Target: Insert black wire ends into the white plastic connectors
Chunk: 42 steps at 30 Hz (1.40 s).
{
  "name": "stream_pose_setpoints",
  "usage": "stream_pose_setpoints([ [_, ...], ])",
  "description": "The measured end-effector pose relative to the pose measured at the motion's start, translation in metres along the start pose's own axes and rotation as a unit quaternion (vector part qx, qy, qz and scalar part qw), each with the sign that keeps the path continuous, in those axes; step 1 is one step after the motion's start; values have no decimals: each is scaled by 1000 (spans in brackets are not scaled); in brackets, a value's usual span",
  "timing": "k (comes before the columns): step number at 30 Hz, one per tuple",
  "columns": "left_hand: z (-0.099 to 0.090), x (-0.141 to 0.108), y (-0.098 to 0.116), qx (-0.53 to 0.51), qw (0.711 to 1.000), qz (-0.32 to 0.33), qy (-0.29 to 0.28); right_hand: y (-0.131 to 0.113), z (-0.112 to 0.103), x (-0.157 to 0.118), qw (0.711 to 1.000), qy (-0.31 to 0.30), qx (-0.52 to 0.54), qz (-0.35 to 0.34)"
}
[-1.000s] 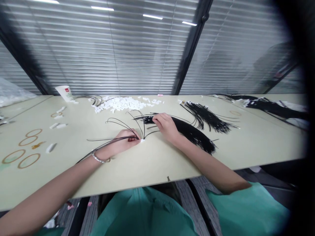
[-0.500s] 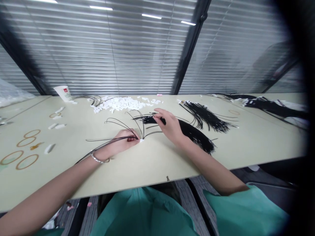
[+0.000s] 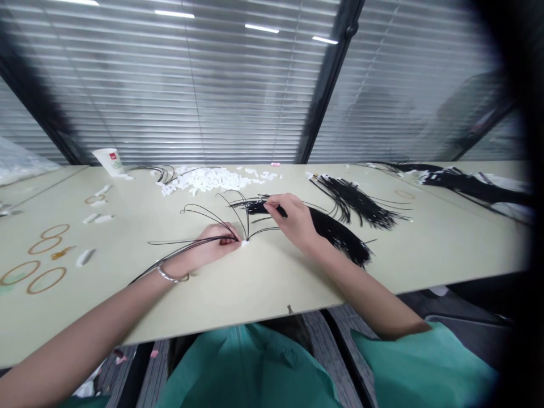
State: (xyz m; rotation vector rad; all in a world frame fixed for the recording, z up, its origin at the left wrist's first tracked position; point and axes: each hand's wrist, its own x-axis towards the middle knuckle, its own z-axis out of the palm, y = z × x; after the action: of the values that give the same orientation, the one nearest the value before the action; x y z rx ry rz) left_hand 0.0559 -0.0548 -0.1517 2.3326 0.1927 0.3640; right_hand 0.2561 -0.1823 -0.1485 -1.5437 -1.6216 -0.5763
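left hand (image 3: 211, 252) pinches white connector (image 3: 244, 242); right hand (image 3: 294, 222), fingertips seemingly together, overhangs black wires (image 3: 340, 237).

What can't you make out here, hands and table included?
Head view:
Right hand: whether its fingertips grip a wire, too small to tell.
Black bundle: partly behind that hand.
White piece: partly covered by the left hand.
Paper cup: green print too small.
Plastic bag: cut off by left edge.
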Motion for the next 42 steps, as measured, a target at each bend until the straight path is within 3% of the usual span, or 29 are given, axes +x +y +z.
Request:
stream_pose_setpoints([
  [6,0,0,-1,-3,1000,-2,2,-3,-6,1,994,32,-20,-103],
  [10,2,0,-5,-3,1000,7,1,-15,-14,7,981,139,-13,-132],
  [15,3,1,-12,5,1000,20,10,-33,-31,19,959,272,44,-65],
  [23,5,0,-13,1,999,32,22,-27,-38,35,895,340,278,79],
  [27,4,1,-12,3,999,28,17,-21,-40,37,848,327,385,160],
  [31,4,0,-12,4,999,26,19,-12,-50,42,795,303,490,190],
  [34,5,0,-14,-2,999,30,20,-6,-60,47,782,285,510,218],
  [37,6,1,-15,-7,999,28,21,-9,-62,46,795,224,512,235],
  [42,6,0,-15,-11,999,26,18,-37,-32,26,867,19,438,235],
])
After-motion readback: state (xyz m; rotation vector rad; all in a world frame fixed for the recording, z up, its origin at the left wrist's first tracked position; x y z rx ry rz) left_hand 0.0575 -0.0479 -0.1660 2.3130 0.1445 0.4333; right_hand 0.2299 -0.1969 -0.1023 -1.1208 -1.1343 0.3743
